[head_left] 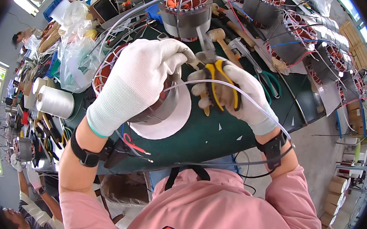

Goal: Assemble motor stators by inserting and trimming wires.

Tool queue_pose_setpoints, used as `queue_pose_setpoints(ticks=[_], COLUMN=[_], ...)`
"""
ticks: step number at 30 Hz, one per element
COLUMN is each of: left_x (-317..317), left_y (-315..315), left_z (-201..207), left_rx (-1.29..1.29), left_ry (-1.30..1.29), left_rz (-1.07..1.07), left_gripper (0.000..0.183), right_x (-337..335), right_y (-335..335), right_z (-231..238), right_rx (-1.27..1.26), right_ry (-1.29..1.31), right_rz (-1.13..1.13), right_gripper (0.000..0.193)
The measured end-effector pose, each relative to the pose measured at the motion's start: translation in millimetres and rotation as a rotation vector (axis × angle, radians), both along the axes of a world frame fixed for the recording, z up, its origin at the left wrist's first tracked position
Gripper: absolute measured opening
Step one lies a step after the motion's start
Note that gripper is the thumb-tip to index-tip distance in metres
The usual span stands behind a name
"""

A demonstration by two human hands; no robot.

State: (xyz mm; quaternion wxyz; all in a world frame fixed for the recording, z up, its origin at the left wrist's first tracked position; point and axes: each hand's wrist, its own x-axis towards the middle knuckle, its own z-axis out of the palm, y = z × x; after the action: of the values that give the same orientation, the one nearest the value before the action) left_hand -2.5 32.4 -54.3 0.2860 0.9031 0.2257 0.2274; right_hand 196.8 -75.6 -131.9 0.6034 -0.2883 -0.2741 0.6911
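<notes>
My left hand (141, 69), in a white knit glove, is over a stator (160, 110) with a grey metal body. Its fingers are pinched together, and whatever they hold is hidden. White paper (181, 118) lies beneath this stator. My right hand (251, 92), gloved as well, is closed on pliers (215, 84) with yellow and black handles. The jaws point away from me, near the left fingertips. A pale wire (238, 89) starts by the stator, arches across the pliers and runs down past my right wrist. Red wire ends (133, 144) hang at the near side of the stator.
Behind my hands stands another stator (185, 21) with orange windings, and several more are at the back right. A wooden mallet (220, 39), a caliper (241, 47) and green-handled scissors (270, 85) lie beyond my right hand. White thread spools (56, 102) stand left. Another person's gloved hands (33, 175) are lower left.
</notes>
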Motion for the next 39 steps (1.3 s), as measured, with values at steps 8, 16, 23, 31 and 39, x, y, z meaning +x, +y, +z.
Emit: queue_pose_setpoints(ticks=[8, 16, 23, 31, 39], left_x=[2.1, -3.8, -9.4, -9.4, -13.8], left_y=[1.8, 5.6, 14.9, 7.4, 12.8], left_z=[3.7, 10.5, 7.6, 8.2, 8.0], left_rx=[-0.133, -0.196, -0.537, -0.453, -0.588], left_ry=[0.025, 0.096, 0.032, -0.049, -0.025], left_rz=[-0.036, -0.031, -0.169, -0.137, -0.166], left_gripper=[0.03, 0.035, 0.041, 0.035, 0.046], right_x=[-10.2, -18.1, -1.3, -3.3, -5.4], right_y=[1.0, 11.0, 64.2, 42.7, 57.7], right_z=[-4.7, -8.8, -19.2, -7.3, -26.2], right_rx=[0.146, 0.655, 1.03, 0.78, 0.832], right_ry=[-0.728, -1.498, -1.473, -1.182, -1.2], right_rz=[-0.148, -0.635, -0.726, -0.302, -0.459], right_gripper=[0.045, 0.055, 0.055, 0.043, 0.056])
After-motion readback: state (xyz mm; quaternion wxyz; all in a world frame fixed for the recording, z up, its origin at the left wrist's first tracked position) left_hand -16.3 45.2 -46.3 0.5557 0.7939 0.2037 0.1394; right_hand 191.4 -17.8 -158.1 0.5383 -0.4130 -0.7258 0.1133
